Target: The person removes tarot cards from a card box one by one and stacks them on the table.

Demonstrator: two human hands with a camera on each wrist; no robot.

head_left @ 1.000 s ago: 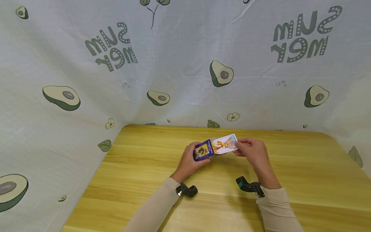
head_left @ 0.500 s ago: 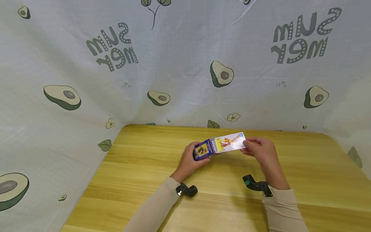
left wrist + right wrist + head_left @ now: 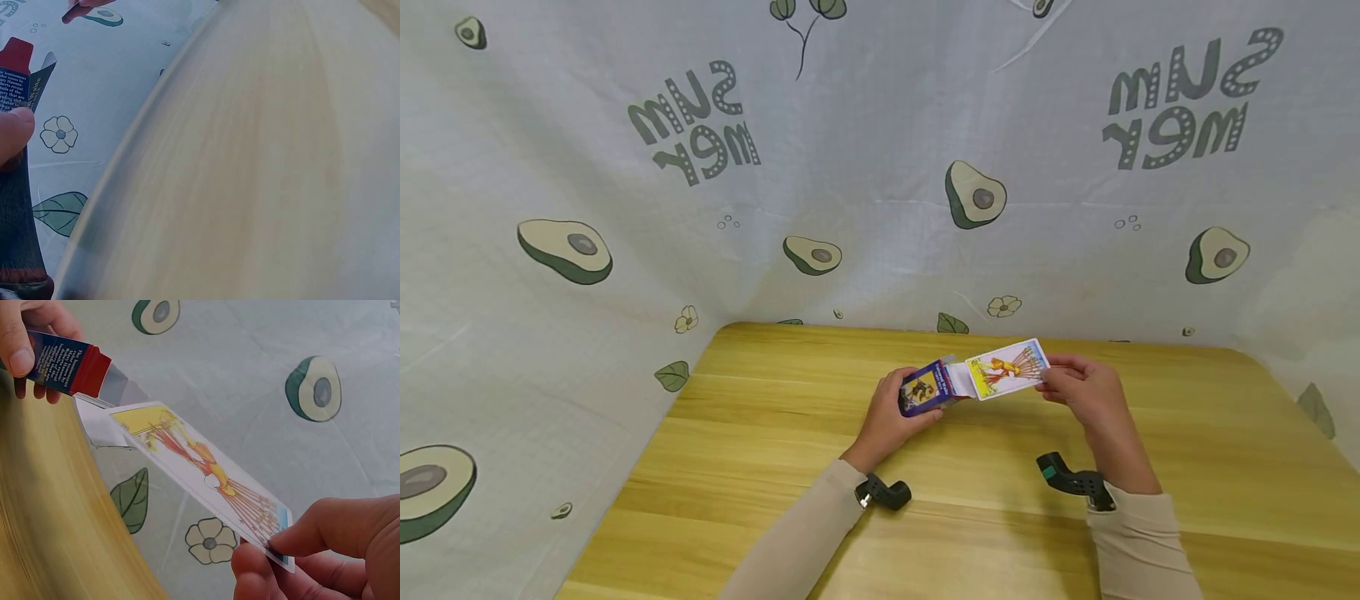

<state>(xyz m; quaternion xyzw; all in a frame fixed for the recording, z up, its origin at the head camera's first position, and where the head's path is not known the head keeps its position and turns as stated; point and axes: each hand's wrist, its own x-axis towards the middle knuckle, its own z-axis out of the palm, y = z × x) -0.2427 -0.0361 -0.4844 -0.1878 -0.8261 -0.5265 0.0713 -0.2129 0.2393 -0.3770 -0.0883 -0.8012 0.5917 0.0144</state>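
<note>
Between the thumb and fingers [image 3: 253, 565] of the right hand [image 3: 1090, 398], one card [image 3: 1007, 369] is pinched by its end, the thumb on its printed face and the fingers underneath. Most of the card lies beyond the fingertips, slanting toward the left hand [image 3: 882, 427] with its picture turned up: one figure in orange among a bundle of rods. Its far end overlaps a white flap [image 3: 100, 430] in the right-wrist view; whether the two touch cannot be told. That flap extends from the open mouth of one blue-purple box [image 3: 925, 390], gripped by the left hand, thumb on one side and fingers curled round the other. One red flap [image 3: 92, 372] juts out at the mouth.

Both are held above one wooden table [image 3: 737, 467]. Farther out, two black mounts [image 3: 886, 492] sit one on each wrist, by the cuffs of two beige sleeves [image 3: 801, 537]. Behind hangs pale cloth [image 3: 872, 142] printed with avocados and two reversed "SUMMER" words.
</note>
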